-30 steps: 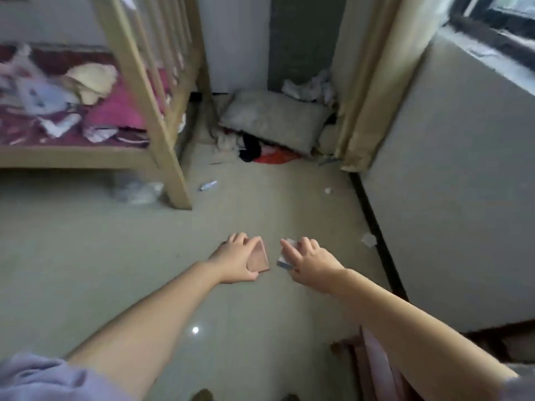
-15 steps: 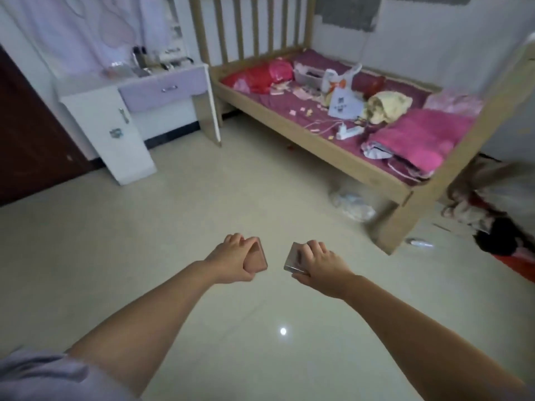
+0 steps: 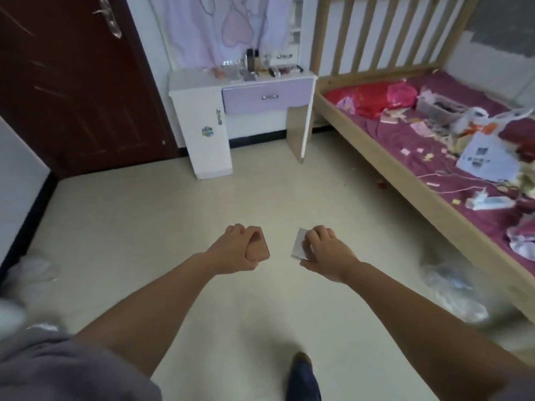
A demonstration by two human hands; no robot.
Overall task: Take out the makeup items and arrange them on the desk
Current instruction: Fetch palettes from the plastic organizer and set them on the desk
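Observation:
My left hand [image 3: 236,247] is closed around a flat pink makeup case [image 3: 259,250], held out over the floor. A little to its right, my right hand [image 3: 322,250] grips a flat silver makeup case [image 3: 298,247]. Far ahead stands the white desk [image 3: 197,79] with a lilac drawer [image 3: 267,96]. Several bottles and small makeup items [image 3: 269,68] stand on its top at the back. Both hands are well short of the desk, about chest height above the tiles.
A dark red door [image 3: 72,82] is to the left of the desk. A wooden bed [image 3: 405,169] with a purple sheet and scattered clutter runs along the right. Crumpled plastic bags [image 3: 451,290] lie on the floor by the bed, another plastic bag [image 3: 31,270] at the left. My foot [image 3: 302,377] shows below.
The view has swung left from the window corner past the bed to face the desk and door. Both hands keep the same grip on their cases in front of me.

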